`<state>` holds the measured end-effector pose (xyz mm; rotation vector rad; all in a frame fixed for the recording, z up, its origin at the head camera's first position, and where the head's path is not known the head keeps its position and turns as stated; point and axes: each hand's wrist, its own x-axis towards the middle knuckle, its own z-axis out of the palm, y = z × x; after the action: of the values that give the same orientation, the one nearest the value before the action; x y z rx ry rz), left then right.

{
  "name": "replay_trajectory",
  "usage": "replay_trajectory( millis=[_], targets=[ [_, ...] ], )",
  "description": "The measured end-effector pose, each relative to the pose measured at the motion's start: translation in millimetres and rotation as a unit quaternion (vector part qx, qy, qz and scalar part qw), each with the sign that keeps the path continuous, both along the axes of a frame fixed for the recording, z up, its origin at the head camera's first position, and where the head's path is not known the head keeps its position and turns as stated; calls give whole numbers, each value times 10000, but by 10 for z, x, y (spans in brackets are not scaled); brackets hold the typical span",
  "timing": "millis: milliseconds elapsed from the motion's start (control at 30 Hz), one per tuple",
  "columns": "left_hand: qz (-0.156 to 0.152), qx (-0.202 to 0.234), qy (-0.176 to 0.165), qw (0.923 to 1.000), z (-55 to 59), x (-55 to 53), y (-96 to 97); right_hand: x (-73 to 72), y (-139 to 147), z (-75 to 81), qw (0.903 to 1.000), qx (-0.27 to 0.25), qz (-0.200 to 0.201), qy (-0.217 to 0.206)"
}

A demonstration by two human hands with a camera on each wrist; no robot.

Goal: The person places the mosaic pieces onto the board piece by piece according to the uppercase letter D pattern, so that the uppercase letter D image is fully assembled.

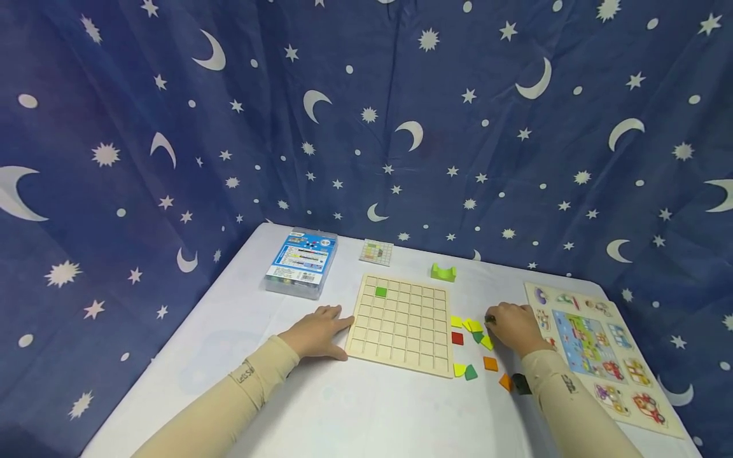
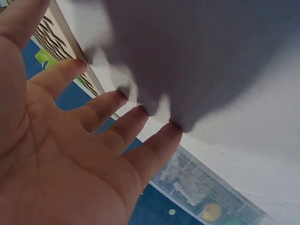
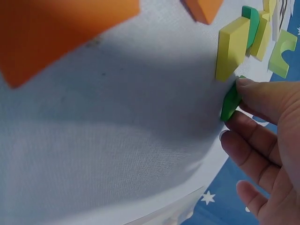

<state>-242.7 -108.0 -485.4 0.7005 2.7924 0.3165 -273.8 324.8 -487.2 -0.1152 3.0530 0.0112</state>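
With fingers spread, my left hand [image 1: 318, 332] rests on the table, its fingertips right at the left edge of a wooden grid board [image 1: 399, 362]. One light green square tile [image 1: 380, 292] sits in a cell near that board's far left corner. My right hand [image 1: 515, 326] is to the right of the loose pieces and pinches a green block [image 3: 231, 102] between thumb and fingers, low over the cloth. Close by lie yellow blocks [image 3: 233, 44], another green block [image 3: 251, 23], a red square [image 1: 457, 338] and orange pieces [image 1: 490, 364].
Behind the board stand a small pattern card [image 1: 376, 252] and a light green holder [image 1: 443, 273]. A clear plastic box [image 1: 301, 264] with a blue label lies at the back left. On the right is a picture puzzle board [image 1: 635, 366]; a black piece [image 1: 520, 383] lies by the right forearm.
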Motion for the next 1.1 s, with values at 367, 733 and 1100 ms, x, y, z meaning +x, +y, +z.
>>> replay_trajectory(
  millis=[367,733,1100],
  targets=[
    [0,2,-13,10000,37,2,8,45,52,21,9999,-13,128,91],
    [12,31,-22,10000,4,-2,-4,46,90,8,9988,178,434,165],
    [7,50,1,10000,2,11,2,55,112,-37,9967,281,649,389]
  ],
)
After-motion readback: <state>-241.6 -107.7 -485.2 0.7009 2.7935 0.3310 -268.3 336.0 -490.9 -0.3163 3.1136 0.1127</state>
